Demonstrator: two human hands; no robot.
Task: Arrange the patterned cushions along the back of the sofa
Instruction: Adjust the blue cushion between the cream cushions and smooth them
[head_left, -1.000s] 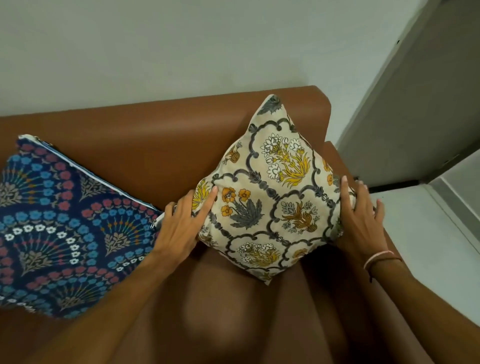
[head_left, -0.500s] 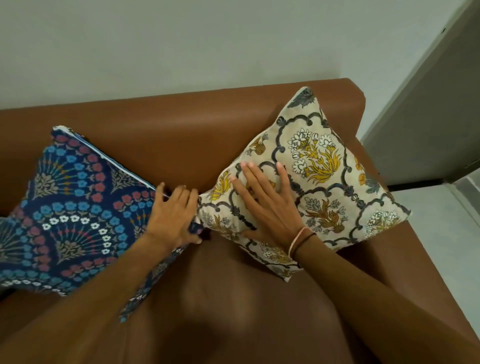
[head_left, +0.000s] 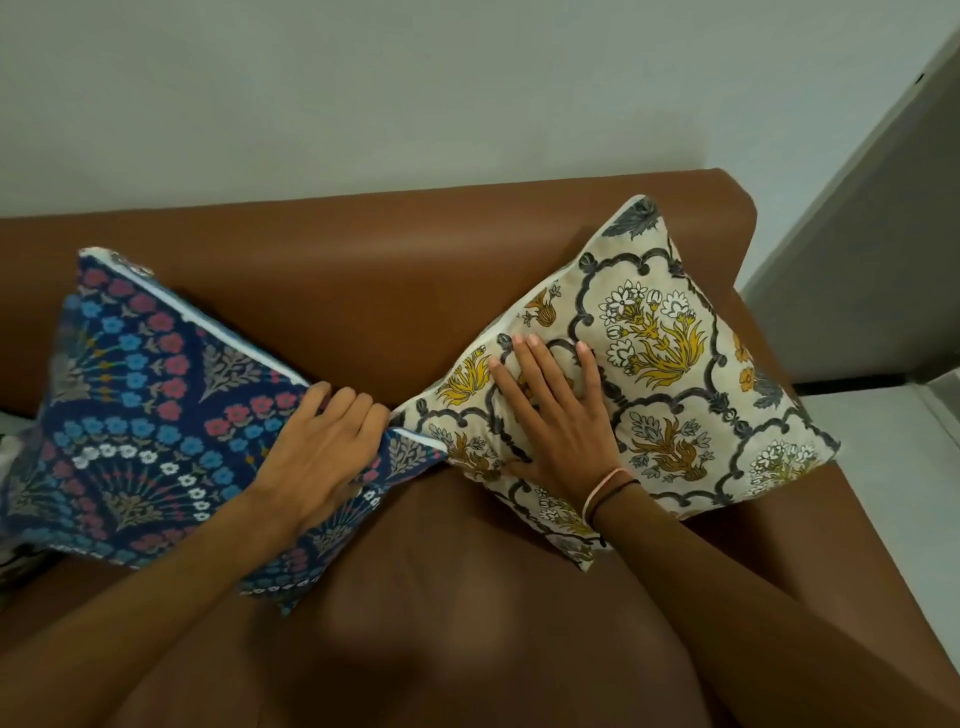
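Note:
A cream cushion (head_left: 675, 374) with yellow flowers and grey scrollwork leans on one corner against the back of the brown sofa (head_left: 395, 270), near the right armrest. My right hand (head_left: 558, 415) lies flat on its left half, fingers spread. A navy cushion (head_left: 140, 410) with blue, red and white flowers leans against the sofa back to the left. My left hand (head_left: 317, 457) rests on its right corner, fingers curled over the edge. The two cushions' near corners touch between my hands.
A pale wall (head_left: 415, 93) rises behind the sofa. A grey door or panel (head_left: 878, 260) stands at the right, with light floor (head_left: 898, 467) beyond the armrest. Part of another patterned item (head_left: 8, 452) shows at the far left edge.
My right hand left the cream cushion's right edge and came to lie flat on its left half. My left hand shifted from the cream cushion onto the navy cushion's corner. The view swung left.

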